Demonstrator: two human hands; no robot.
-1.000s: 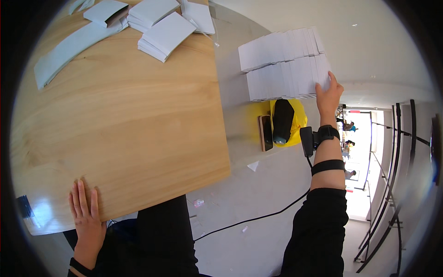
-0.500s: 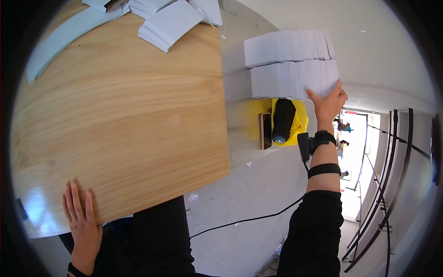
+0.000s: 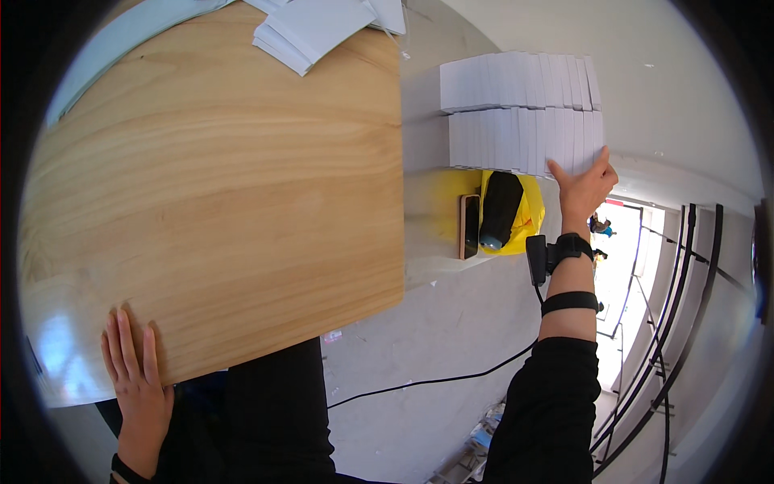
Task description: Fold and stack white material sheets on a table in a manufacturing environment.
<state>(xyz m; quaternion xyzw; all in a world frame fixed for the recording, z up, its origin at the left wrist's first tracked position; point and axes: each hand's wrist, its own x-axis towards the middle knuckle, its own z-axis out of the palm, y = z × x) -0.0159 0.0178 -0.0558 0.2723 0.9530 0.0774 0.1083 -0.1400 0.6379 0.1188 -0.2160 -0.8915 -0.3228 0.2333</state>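
My left hand [image 3: 139,379] lies flat with its fingers stretched out on the near left part of the wooden tabletop [image 3: 234,210]. It holds nothing. To the right of that table, flat white card pieces stand packed on edge in two rows, a far row [image 3: 516,81] and a near row [image 3: 516,139]. My right hand [image 3: 584,185] grips the right end of the near row, thumb on its near side and fingers round the end. Its fingertips are partly hidden, and how many pieces lie in the grip I cannot tell.
Just nearer than the rows are a phone [image 3: 468,227] and a yellow bag [image 3: 528,218] with a dark bottle-like thing [image 3: 501,210] on it. Loose white card pieces [image 3: 318,32] lie at the table's far edge. A black cable [image 3: 435,379] runs from my right wrist.
The whole view has shifted slightly, so the rows sit a little further right in it. Both hands keep their places on the table and the near row.
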